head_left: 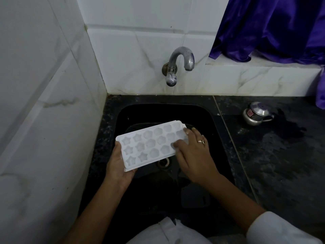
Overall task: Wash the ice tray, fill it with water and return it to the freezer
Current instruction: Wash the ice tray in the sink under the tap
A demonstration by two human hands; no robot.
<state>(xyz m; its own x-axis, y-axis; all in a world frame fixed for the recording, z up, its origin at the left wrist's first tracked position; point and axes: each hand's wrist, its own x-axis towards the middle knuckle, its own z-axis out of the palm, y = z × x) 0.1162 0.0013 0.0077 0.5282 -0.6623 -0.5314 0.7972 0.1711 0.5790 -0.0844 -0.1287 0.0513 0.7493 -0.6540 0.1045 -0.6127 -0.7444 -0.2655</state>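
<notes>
1. Starting big: the dark surface [281,155] looks wet to the right of the black sink [123,117]. No freezer in view.
2. The ice tray [151,143] is white, cavities up, held in the air over the sink, just above the drain [163,162]. The cavities look empty. I can't tell if they're wet.
3. Your left hand [117,166] grips the tray's left end, with the thumb on the rim and the fingers curled underneath.
4. Your right hand [193,152] lies on the tray's right end with its fingers [193,133] laid fairly flat across the cavities. It's pressing or rubbing, not clamping.
5. The tap [181,59] shows no stream, and its spout sits well behind the tray.
6. Status, my read: you're in the wash step and can't call it done. No soap or scrubber is visible.
7. Left to do: rinse under the tap, fill the tray level, then carry it to the freezer without slopping.
</notes>
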